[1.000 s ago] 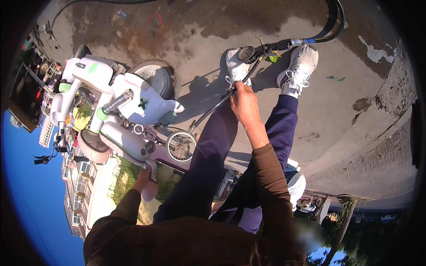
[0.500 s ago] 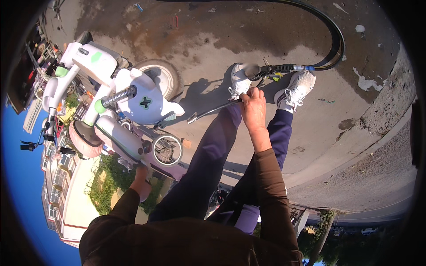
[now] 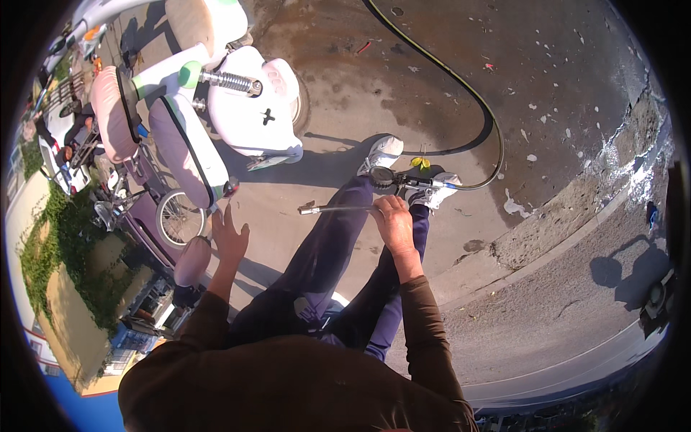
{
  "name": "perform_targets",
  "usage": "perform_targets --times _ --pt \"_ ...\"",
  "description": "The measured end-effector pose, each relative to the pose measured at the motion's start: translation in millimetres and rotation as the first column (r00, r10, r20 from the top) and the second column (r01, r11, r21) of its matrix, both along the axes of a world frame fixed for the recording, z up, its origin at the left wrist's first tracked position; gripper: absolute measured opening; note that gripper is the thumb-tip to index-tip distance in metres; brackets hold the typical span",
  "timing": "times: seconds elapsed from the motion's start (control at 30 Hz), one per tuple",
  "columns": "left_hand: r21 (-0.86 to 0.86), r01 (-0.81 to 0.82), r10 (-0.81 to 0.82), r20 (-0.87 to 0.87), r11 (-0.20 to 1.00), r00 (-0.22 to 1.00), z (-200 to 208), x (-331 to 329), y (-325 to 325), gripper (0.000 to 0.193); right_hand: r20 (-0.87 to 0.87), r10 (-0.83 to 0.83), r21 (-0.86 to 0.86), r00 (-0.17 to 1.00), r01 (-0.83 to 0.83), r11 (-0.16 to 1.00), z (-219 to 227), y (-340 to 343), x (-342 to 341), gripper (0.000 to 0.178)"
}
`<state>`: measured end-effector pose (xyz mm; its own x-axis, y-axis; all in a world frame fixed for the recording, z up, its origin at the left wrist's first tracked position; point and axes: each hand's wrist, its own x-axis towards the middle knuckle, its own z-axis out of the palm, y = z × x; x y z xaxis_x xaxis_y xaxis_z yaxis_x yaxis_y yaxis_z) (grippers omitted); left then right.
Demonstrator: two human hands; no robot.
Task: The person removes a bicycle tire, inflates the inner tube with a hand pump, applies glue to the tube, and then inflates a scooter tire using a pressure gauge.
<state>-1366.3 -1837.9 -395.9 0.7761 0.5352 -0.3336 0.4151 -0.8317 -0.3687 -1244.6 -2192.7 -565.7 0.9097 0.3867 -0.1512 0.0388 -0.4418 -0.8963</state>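
In my right hand (image 3: 395, 223) is a tire inflator (image 3: 426, 183) with a round dial gauge (image 3: 382, 176), held in front of my legs. Its short chuck hose (image 3: 338, 209) sticks out to the left of the hand and ends in a metal tip. My left hand (image 3: 229, 237) is raised with its fingers apart and nothing visible in it. Those fingertips are just below the end of the long padded seat (image 3: 188, 144) of a white scooter (image 3: 252, 108); whether they touch it I cannot tell. The scooter has a coil shock absorber (image 3: 232, 81) and green accents.
A long air hose (image 3: 497, 137) curves from the inflator over the wet pavement (image 3: 432, 79). My white shoes (image 3: 381, 153) stand on the concrete, a yellow leaf (image 3: 420, 163) beside them. At left is a purple vehicle with a spoked wheel (image 3: 180, 218). A curb (image 3: 504, 270) borders the road at right.
The view has shifted, and the scooter appears larger and higher up. My left hand, partly hidden at the seat's end before, now shows spread fingers. My right hand keeps hold of the tire inflator.
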Motion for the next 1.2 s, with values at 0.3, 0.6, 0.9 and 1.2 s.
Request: perform_targets --times 0.3,0.6,0.9,1.2 --pt "-0.994 0.056 0.776 -0.037 -0.093 0.629 6 27 -169 0.057 -0.042 0.52 0.01 0.853 -0.52 0.854 78 36 -35 0.024" --pt "-0.69 0.526 0.721 -0.665 -0.497 -0.192 -13 -83 -215 0.053 0.014 0.79 -0.204 0.613 -0.771 0.603 117 29 -53 0.026" --pt "-0.405 0.859 0.472 -0.851 -0.312 -0.23 -71 -148 -221 0.054 -0.327 0.417 -0.01 0.848 -0.444 0.896 228 163 -11 0.016" --pt "-0.27 0.932 0.297 -0.935 -0.242 -0.193 -120 -188 -166 0.053 0.544 0.614 -0.262 0.572 -0.579 0.772 303 351 -89 0.059"
